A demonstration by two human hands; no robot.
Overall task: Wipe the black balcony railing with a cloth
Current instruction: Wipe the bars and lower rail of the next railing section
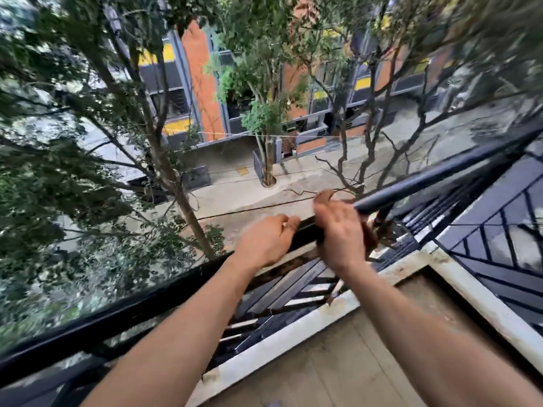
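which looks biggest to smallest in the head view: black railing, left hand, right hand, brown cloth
1. black railing, crossing the whole frame
2. right hand and left hand: about alike, not ranked
3. brown cloth, mostly hidden behind the right hand

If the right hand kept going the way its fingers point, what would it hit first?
The right hand lies across the black metal top rail, fingers pointing outward. Beyond seems open air, perhaps the thin bare twigs; depth is unclear.

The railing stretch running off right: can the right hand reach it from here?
Probably yes: the right hand rests on the black railing, and that bar looks bare beyond it.
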